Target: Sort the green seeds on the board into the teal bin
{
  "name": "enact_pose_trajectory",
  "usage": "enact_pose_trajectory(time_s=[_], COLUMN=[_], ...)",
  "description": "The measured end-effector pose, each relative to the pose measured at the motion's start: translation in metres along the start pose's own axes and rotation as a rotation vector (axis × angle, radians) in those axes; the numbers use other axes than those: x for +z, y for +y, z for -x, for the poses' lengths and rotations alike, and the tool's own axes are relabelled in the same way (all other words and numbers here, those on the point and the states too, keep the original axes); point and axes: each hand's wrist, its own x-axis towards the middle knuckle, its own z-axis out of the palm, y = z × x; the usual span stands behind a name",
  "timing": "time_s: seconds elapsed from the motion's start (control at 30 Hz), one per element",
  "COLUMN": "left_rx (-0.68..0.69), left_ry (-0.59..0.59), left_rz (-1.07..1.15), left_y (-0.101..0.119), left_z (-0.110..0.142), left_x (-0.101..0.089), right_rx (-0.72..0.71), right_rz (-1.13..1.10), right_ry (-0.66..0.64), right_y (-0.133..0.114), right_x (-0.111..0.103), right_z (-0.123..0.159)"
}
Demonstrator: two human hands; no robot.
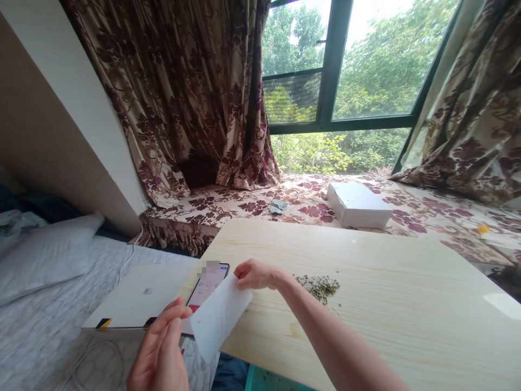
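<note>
My right hand [256, 274] pinches the upper corner of a thin white plastic card [223, 317], which hangs tilted over the table's left edge. My left hand [160, 347] is at the card's lower left side, fingers extended and slightly curled, with its fingertips close to the card's edge; whether they touch it I cannot tell. Behind the card lies a phone [207, 288] with a lit screen showing digits, partly covered. A loose heap of small greenish beans or seeds [319, 287] lies on the wooden table [391, 304], partly behind my right forearm.
A white flat box [146, 293] with yellow and black corner marks sits left of the table by the bed [49, 336]. Another white box [360, 203] and a small crumpled packet [278, 206] rest on the patterned window seat. A teal container [277, 380] shows below the table edge.
</note>
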Motion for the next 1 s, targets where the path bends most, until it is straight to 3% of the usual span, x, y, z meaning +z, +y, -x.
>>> enact_pose_trajectory(time_s=[0.13,0.33,0.6,1.0], left_rx=[-0.011,-0.051,-0.1,-0.186], left_ry=[-0.011,-0.102,-0.232,-0.458], left_rz=[-0.002,-0.055,-0.192,-0.326], left_y=[0.0,-0.006,-0.046,-0.057], left_z=[0.002,0.011,0.014,0.035], left_x=[-0.001,0.008,0.012,0.048], right_rx=[0.005,0.038,0.097,0.178], right_rz=[0.049,0.076,0.035,-0.016], right_ry=[-0.026,-0.027,0.011,0.068], right_y=[0.004,0.018,0.035,0.06], right_x=[-0.004,-0.014,-0.024,-0.04], right_z=[0.005,0.037,0.088,0.153])
